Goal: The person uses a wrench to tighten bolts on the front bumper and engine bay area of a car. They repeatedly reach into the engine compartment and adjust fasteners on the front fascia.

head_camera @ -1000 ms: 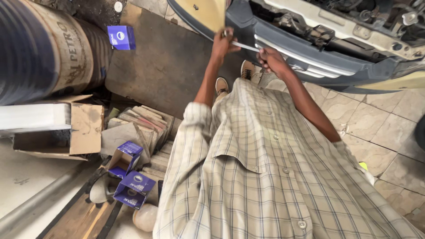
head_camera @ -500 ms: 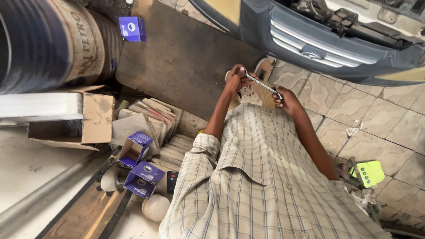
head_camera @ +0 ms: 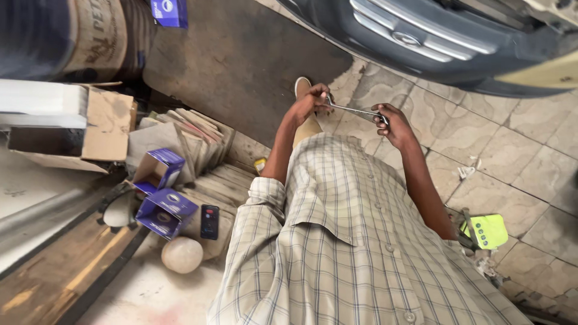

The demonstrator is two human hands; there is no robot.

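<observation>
I look down over my checked shirt (head_camera: 355, 241). Both my hands hold a slim metal wrench (head_camera: 355, 111) level in front of my chest. My left hand (head_camera: 310, 101) grips its left end and my right hand (head_camera: 391, 123) pinches its right end. A dark car front with a grille (head_camera: 421, 42) stands just beyond my hands. My foot in a light shoe (head_camera: 303, 87) shows beneath the left hand.
Open blue cartons (head_camera: 162, 195) lie at the left beside stacked cardboard (head_camera: 186, 141), a small black device (head_camera: 209, 220) and a pale round object (head_camera: 182, 254). A big drum (head_camera: 78, 36) stands at the upper left. A yellow-green tool (head_camera: 486, 231) lies on the tiled floor at right.
My hands with the wrench have come away from the car's front and down toward my chest. The view has tilted downward, so the car sits higher in frame.
</observation>
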